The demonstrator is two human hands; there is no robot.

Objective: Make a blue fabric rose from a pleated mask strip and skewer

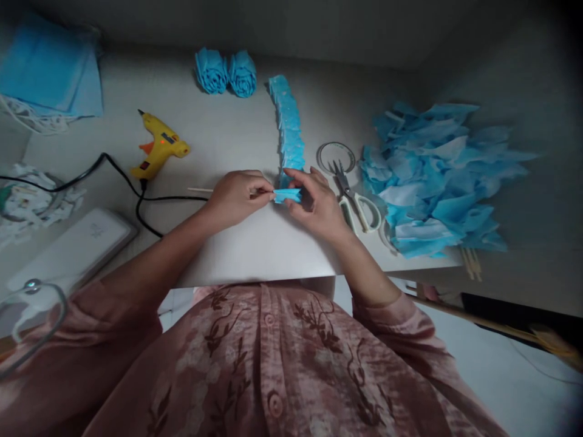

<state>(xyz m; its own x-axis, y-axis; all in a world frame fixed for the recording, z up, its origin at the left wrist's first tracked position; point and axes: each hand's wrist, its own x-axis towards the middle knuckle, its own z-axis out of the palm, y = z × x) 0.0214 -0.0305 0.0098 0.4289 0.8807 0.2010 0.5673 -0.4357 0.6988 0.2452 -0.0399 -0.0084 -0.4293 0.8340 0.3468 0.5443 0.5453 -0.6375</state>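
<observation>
My left hand (239,197) is closed, its thumb and forefinger pinching a thin wooden stick (198,190) whose tail sticks out to the left. At the pinched end is a small folded piece of light blue fabric (288,195). My right hand (319,203) curves around that piece from the right, thumb and forefinger apart; whether the thumb touches it I cannot tell. Just beyond my fingers, a long row of overlapping blue fabric pieces (289,127) runs away across the table. Scissors with pale handles (350,197) lie right of my right hand.
Two blue fabric roses (226,73) stand at the back. A yellow glue gun (159,145) with a black cord lies left, near blue face masks (50,67) and a white power strip-like box (75,255). A pile of blue fabric scraps (437,176) and a clear ring (336,158) are right.
</observation>
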